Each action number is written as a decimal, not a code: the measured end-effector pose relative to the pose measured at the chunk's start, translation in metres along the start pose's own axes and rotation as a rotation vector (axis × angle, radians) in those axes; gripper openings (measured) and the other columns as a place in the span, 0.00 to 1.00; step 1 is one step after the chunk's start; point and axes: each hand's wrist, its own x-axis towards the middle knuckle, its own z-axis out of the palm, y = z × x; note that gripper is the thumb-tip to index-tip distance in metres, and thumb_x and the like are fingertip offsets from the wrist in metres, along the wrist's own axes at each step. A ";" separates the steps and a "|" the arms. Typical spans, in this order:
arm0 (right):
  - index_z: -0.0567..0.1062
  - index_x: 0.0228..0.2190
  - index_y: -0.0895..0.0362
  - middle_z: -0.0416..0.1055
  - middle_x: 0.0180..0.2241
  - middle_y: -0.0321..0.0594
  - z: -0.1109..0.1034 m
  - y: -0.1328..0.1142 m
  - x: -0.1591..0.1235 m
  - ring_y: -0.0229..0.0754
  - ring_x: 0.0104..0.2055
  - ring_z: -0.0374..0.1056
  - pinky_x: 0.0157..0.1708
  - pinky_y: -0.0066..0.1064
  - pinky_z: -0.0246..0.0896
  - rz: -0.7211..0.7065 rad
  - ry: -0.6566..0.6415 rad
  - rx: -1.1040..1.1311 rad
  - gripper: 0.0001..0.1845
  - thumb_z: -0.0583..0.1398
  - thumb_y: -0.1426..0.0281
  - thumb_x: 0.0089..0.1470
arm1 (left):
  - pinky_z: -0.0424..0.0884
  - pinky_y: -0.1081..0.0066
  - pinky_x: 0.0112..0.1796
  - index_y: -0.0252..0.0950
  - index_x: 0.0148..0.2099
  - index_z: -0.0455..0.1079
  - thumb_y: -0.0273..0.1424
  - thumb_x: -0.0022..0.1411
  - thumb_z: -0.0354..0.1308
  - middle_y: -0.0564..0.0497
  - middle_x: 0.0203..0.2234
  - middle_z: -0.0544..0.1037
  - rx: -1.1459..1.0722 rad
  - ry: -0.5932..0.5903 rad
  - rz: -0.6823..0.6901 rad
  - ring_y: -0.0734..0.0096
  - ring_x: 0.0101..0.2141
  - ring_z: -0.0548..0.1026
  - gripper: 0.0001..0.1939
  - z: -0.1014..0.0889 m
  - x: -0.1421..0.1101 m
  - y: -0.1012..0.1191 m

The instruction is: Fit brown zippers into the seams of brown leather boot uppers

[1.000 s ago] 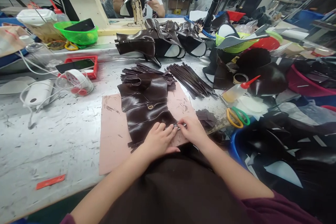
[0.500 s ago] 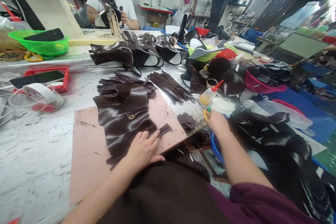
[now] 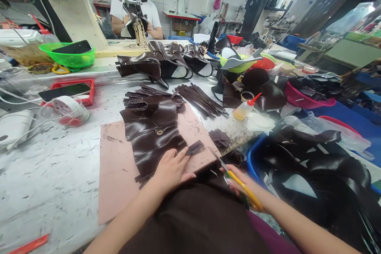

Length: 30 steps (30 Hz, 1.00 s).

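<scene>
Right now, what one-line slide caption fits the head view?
Left hand laid on a glossy dark-brown leather piece atop a flat pink board, right hand holding yellow-handled metal scissors.

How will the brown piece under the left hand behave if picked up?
Probably floppy: the brown piece looks like thin sheet material, with rippled highlights and wavy edges. Possibly a bit slippery, given the glossy surface. Unlikely to roll: it lies broadly flat over the pink board, with the left hand resting on its near end.
</scene>
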 end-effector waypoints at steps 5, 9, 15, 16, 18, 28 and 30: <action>0.61 0.43 0.55 0.56 0.21 0.30 0.041 -0.024 0.015 0.34 0.23 0.56 0.23 0.25 0.56 0.005 -0.105 0.041 0.24 0.50 0.51 0.50 | 0.59 0.64 0.45 0.37 0.51 0.67 0.54 0.55 0.46 0.52 0.53 0.66 -0.022 -0.002 -0.005 0.59 0.40 0.64 0.31 -0.001 -0.001 -0.001; 0.62 0.43 0.55 0.57 0.20 0.30 0.048 -0.041 0.028 0.34 0.21 0.57 0.21 0.25 0.55 0.066 -0.063 -0.086 0.23 0.50 0.52 0.52 | 0.59 0.64 0.45 0.37 0.50 0.68 0.54 0.54 0.48 0.53 0.52 0.67 -0.024 0.015 0.002 0.59 0.40 0.64 0.31 0.000 -0.002 -0.002; 0.64 0.39 0.54 0.57 0.17 0.30 0.052 -0.055 0.021 0.34 0.17 0.56 0.20 0.26 0.51 0.036 0.014 -0.225 0.19 0.48 0.54 0.54 | 0.60 0.64 0.44 0.38 0.51 0.68 0.53 0.55 0.48 0.52 0.52 0.67 -0.029 0.031 0.025 0.59 0.39 0.64 0.30 0.003 -0.001 -0.002; 0.65 0.37 0.54 0.56 0.16 0.29 0.052 -0.055 0.020 0.34 0.17 0.55 0.20 0.25 0.50 0.020 0.032 -0.214 0.18 0.47 0.54 0.54 | 0.60 0.64 0.44 0.38 0.51 0.68 0.53 0.55 0.48 0.52 0.52 0.67 -0.031 0.031 0.023 0.59 0.39 0.65 0.30 0.002 -0.001 -0.002; 0.65 0.32 0.55 0.55 0.16 0.29 0.054 -0.055 0.020 0.33 0.18 0.54 0.19 0.25 0.49 -0.032 0.061 -0.171 0.18 0.48 0.54 0.54 | 0.60 0.63 0.44 0.38 0.50 0.68 0.52 0.56 0.48 0.51 0.52 0.68 -0.037 0.031 0.015 0.59 0.40 0.65 0.29 0.002 -0.001 -0.002; 0.65 0.34 0.56 0.50 0.12 0.25 0.011 -0.036 0.008 0.31 0.11 0.44 0.12 0.23 0.41 0.027 0.170 0.161 0.30 0.46 0.43 0.46 | 0.60 0.62 0.44 0.39 0.50 0.69 0.49 0.56 0.51 0.51 0.50 0.69 -0.032 0.019 -0.009 0.58 0.40 0.65 0.25 -0.001 0.001 0.000; 0.67 0.36 0.56 0.52 0.12 0.27 -0.017 -0.033 0.007 0.32 0.12 0.47 0.13 0.24 0.43 0.090 0.231 0.068 0.31 0.45 0.44 0.46 | 0.60 0.62 0.44 0.39 0.50 0.68 0.48 0.56 0.51 0.51 0.50 0.69 -0.019 0.022 -0.003 0.58 0.39 0.65 0.25 -0.001 0.003 0.000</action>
